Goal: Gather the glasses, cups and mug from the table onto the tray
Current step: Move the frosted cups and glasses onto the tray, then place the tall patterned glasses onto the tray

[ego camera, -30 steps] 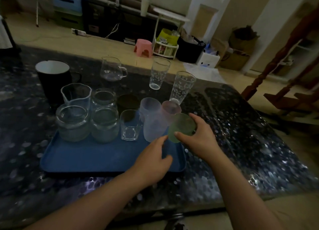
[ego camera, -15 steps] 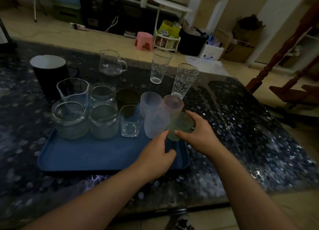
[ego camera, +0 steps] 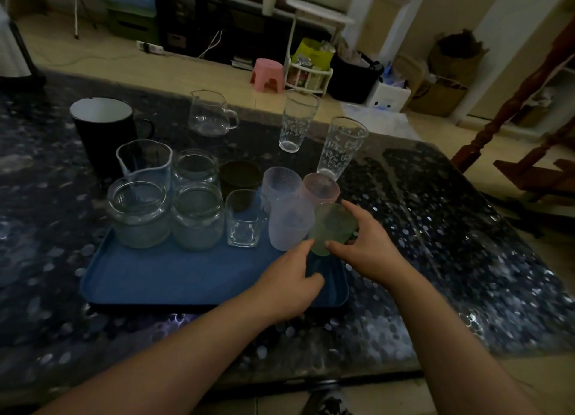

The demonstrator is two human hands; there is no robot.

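Observation:
A blue tray (ego camera: 174, 277) lies on the dark table and holds several glass jars, a small tumbler (ego camera: 244, 218), a dark cup (ego camera: 239, 175), two pale lilac cups (ego camera: 287, 224) and a pink cup (ego camera: 320, 189). My right hand (ego camera: 370, 249) grips a green cup (ego camera: 333, 228) at the tray's right end, tilted toward me. My left hand (ego camera: 289, 280) rests over the tray's near right corner, a fingertip touching the green cup. Off the tray stand a black mug (ego camera: 104, 131), a glass pitcher (ego camera: 210, 114) and two tall printed glasses (ego camera: 297, 120) (ego camera: 340, 148).
The table (ego camera: 451, 243) has a dark speckled top; its right and near edges drop to a tiled floor. Beyond the far edge sit a pink stool (ego camera: 267, 73), a white rack, bags and boxes. A wooden chair (ego camera: 529, 128) stands at the right.
The green cup has moved left and a little farther onto the tray's right end, against the lilac cup. My left hand stays by the tray corner.

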